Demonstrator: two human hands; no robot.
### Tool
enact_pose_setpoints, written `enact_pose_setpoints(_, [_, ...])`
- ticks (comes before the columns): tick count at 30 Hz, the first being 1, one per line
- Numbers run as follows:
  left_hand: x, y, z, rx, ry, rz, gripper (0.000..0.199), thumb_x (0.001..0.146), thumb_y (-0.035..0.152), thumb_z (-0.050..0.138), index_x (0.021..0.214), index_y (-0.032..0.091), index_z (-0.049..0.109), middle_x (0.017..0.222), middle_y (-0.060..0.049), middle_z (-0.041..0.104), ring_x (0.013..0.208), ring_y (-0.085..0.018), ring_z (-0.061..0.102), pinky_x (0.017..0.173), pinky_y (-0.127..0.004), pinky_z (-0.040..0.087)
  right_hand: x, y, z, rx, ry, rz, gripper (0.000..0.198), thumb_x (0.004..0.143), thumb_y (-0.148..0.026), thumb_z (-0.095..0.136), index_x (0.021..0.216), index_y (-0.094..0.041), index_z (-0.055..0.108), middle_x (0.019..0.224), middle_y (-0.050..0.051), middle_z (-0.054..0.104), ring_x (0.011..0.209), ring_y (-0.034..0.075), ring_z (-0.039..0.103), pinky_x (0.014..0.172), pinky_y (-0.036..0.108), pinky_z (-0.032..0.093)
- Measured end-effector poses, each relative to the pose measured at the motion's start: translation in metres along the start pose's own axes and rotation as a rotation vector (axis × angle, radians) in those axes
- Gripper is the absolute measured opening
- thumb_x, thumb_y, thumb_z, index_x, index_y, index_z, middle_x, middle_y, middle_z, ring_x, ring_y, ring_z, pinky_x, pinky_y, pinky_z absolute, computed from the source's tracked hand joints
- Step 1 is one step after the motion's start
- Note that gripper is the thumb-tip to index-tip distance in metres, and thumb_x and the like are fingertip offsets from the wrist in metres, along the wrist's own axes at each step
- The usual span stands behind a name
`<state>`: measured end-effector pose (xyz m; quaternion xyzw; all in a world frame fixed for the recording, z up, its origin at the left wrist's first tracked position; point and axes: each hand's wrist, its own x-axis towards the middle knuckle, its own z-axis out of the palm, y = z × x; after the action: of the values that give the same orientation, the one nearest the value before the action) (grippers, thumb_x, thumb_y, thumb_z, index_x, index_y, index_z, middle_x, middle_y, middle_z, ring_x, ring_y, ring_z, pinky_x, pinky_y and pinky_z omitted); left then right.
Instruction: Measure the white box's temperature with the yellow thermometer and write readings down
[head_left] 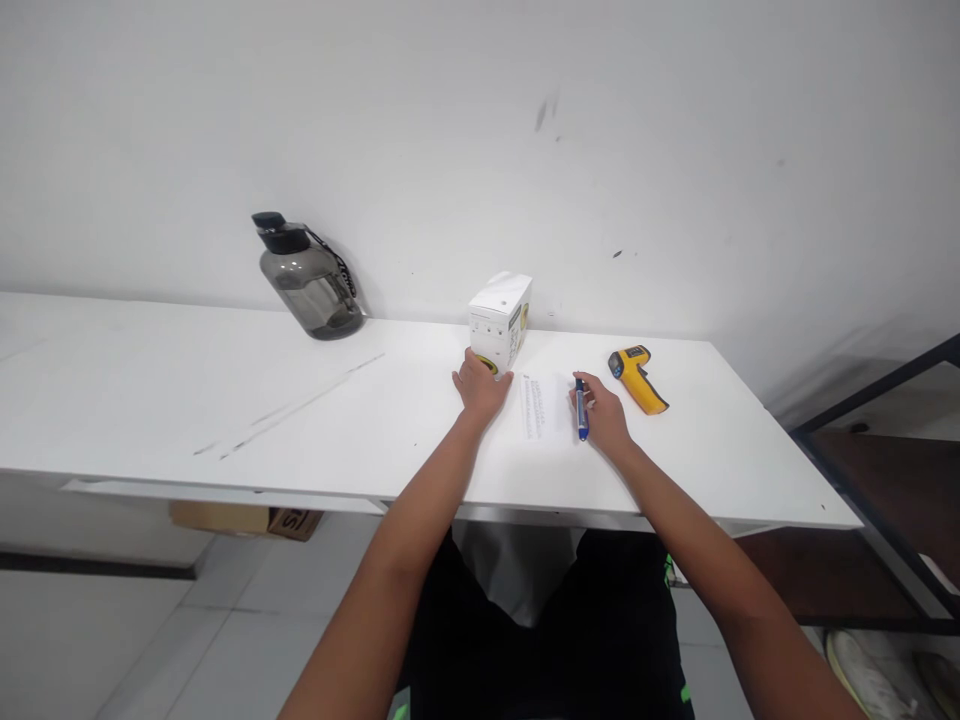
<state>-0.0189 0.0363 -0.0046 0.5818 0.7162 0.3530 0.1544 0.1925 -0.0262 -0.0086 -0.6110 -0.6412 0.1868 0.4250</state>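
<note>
The person's left hand (pixel 482 388) is spread around the lower near end of a white printed carton (pixel 495 315), touching it; whether the fingers squeeze cannot be told. The carton stands upright directly beyond that hand, and lies farther off and to the left of the right hand (pixel 602 408). The right hand pinches a blue marker pen (pixel 583 426) between thumb and fingers, its length pointing roughly toward the person. Between the two hands lies one sheet of printed paper (pixel 540 405), its lines too small to read.

Counted on the white table (pixel 420 460), there are one carton, one marker pen, one sheet, one yellow infrared thermometer (pixel 640 380) and one grey translucent water jug (pixel 309 290). The thermometer lies on its side just beyond and right of the right hand; the black-capped jug stands well left of the carton, near the wall (pixel 450 150).
</note>
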Motion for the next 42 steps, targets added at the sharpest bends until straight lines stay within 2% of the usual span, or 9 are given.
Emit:
enact_pose_setpoints(16, [0.0006,0.0000,0.0008,0.003,0.002,-0.002,0.091,0.077,0.038,0.069,0.146,0.016,0.015,0.144,-0.019,0.048,0.141,-0.032,0.039,0.121,-0.054,0.015,-0.0016,-0.0022,-0.0004,-0.012,-0.031,-0.015,0.047,0.085,-0.050,0.051,0.121,-0.022,0.063,0.079,0.005,0.064,0.069,0.020,0.057,0.067,0.035,0.046])
enact_pose_setpoints(24, [0.0016,-0.0007,0.0015,0.004,-0.003,0.000,0.091,0.077,0.038,0.068,0.146,0.013,0.015,0.141,-0.020,0.050,0.140,-0.032,0.039,0.121,-0.054,0.015,-0.0006,-0.0005,0.0017,-0.077,-0.046,0.027,0.041,0.083,-0.035,0.051,0.121,-0.025,0.063,0.091,0.004,0.067,0.062,0.016,0.053,0.067,0.034,0.046])
enact_pose_setpoints(28, [0.0017,0.0005,0.0008,0.011,-0.006,-0.006,0.091,0.077,0.039,0.068,0.146,0.014,0.015,0.142,-0.019,0.049,0.140,-0.032,0.039,0.121,-0.053,0.015,-0.0002,-0.0011,0.0024,-0.143,-0.047,0.013,0.040,0.082,-0.029,0.050,0.119,-0.026,0.064,0.092,0.002,0.069,0.065,0.017,0.056,0.071,0.035,0.046])
enact_pose_setpoints(34, [0.0015,0.0005,0.0009,0.006,-0.004,-0.005,0.091,0.076,0.039,0.069,0.146,0.014,0.015,0.142,-0.020,0.048,0.140,-0.032,0.039,0.121,-0.054,0.016,-0.0011,-0.0016,0.0023,-0.182,-0.060,0.017,0.037,0.085,-0.034,0.051,0.118,-0.027,0.064,0.095,0.002,0.072,0.067,0.018,0.058,0.070,0.035,0.046])
enact_pose_setpoints(42, [0.0013,0.0019,-0.0004,0.000,-0.006,-0.009,0.091,0.077,0.038,0.070,0.145,0.015,0.015,0.144,-0.019,0.047,0.141,-0.031,0.038,0.121,-0.054,0.015,-0.0014,-0.0022,0.0037,-0.233,-0.083,0.027,0.036,0.086,-0.032,0.051,0.118,-0.024,0.066,0.095,0.002,0.071,0.072,0.017,0.059,0.074,0.033,0.048])
